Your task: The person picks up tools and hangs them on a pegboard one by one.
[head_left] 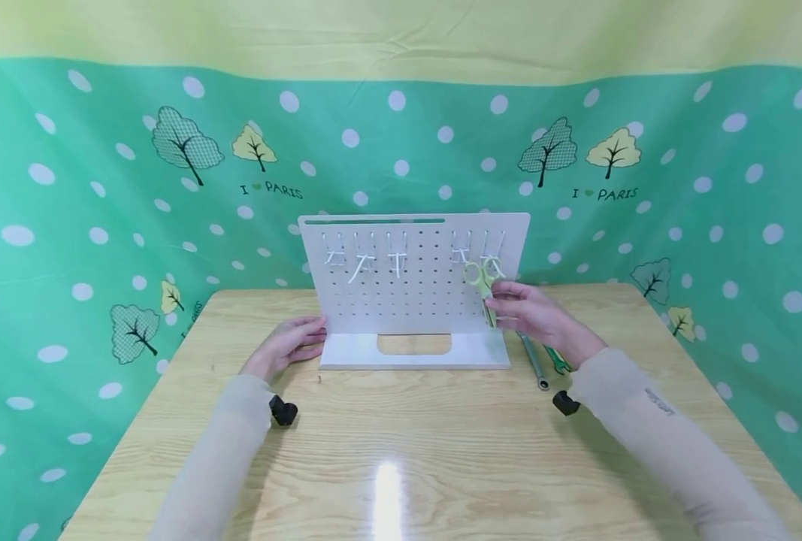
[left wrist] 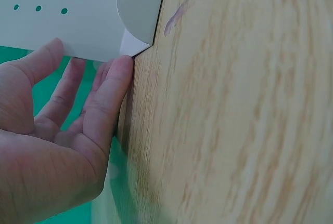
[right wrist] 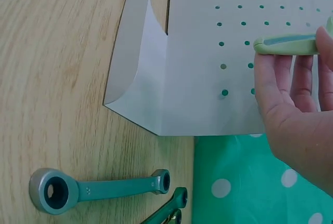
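A white pegboard (head_left: 434, 300) stands upright on its base on the table. My right hand (head_left: 529, 309) pinches light-green scissors (head_left: 483, 282) by the lower part, finger loops upward, in front of the board's right side. One loop overlaps the rightmost white hook (head_left: 495, 255) in the head view. In the right wrist view, the lower end of the scissors (right wrist: 286, 44) lies between thumb and fingers. At the board's lower left edge, my left hand (head_left: 292, 344) touches the side with fairly straight fingers. In the left wrist view, the left fingertips (left wrist: 124, 64) meet the corner of the base.
More white hooks (head_left: 363, 259) line the board's upper part. To the right of the base lie a metal ring wrench (head_left: 534, 362) and a green wrench (head_left: 558, 359). A green dotted curtain (head_left: 401, 150) hangs behind the wooden table (head_left: 401, 428).
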`<state>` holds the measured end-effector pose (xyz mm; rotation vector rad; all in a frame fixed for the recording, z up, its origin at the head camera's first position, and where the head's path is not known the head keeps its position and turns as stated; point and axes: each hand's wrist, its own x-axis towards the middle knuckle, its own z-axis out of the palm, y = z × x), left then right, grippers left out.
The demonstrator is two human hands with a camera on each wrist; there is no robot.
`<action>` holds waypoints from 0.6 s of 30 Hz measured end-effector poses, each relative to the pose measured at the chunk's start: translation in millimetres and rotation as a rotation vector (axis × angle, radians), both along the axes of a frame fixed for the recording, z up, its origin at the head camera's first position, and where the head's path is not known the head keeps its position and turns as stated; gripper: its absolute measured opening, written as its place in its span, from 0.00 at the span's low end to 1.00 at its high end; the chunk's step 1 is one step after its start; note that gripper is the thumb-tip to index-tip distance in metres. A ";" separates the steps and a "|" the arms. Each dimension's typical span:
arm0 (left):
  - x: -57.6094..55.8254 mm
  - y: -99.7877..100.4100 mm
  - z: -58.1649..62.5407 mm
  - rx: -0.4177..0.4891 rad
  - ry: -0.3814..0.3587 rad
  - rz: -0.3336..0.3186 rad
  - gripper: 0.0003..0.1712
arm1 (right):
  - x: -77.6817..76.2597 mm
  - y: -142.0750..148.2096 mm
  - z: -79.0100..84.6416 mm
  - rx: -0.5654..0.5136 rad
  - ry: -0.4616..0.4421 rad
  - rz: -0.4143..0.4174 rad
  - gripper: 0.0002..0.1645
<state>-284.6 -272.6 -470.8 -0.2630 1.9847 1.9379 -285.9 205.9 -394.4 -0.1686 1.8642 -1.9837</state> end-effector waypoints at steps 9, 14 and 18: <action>-1.7 -1.2 -2.3 -0.007 -0.011 0.012 0.43 | -3.6 -4.2 -2.3 -0.021 0.005 -0.033 0.13; -2.5 -1.4 -2.7 0.001 -0.014 0.015 0.43 | -7.3 -3.7 -6.0 -0.032 -0.003 -0.047 0.10; -2.7 -2.0 -3.1 0.005 -0.010 0.016 0.44 | -10.8 -3.5 -10.9 -0.030 -0.007 -0.044 0.09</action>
